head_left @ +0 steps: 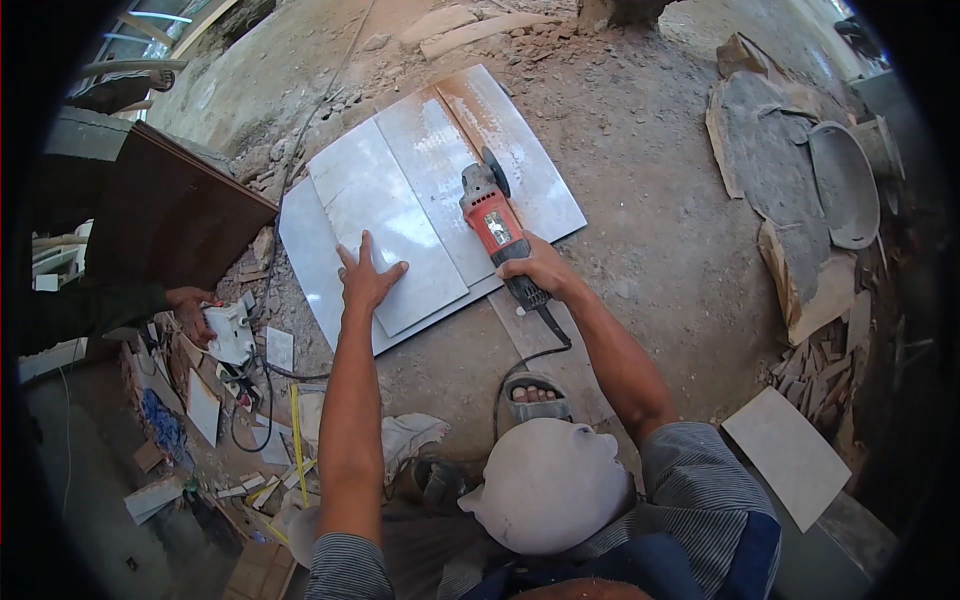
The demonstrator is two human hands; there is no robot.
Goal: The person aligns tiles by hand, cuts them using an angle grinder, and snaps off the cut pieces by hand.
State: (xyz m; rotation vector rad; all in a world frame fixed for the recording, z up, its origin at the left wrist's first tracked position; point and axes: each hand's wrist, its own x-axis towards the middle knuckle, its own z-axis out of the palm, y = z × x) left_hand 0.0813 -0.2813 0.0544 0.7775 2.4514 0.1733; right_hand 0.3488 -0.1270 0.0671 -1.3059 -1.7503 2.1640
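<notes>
My right hand [545,268] is wrapped round the body of a red and black angle grinder [492,222]. Its dark disc [496,172] stands at a brown line running along the large pale tile [520,140]; whether it touches is unclear. My left hand [368,282] lies with fingers spread on a smaller pale tile [385,200], which rests on top of the large one. Brown dust covers the large tile's far part. From the grinder, a black cord [548,352] runs back past my sandaled foot [537,392].
At left, another person's hand [190,312] touches a white electrical box [232,335] with cords. Tile scraps and a yellow measuring tape [298,440] lie below it. A loose tile [787,458], broken pieces [815,370] and a grey basin [845,190] are at right. Rubble [540,50] lies beyond.
</notes>
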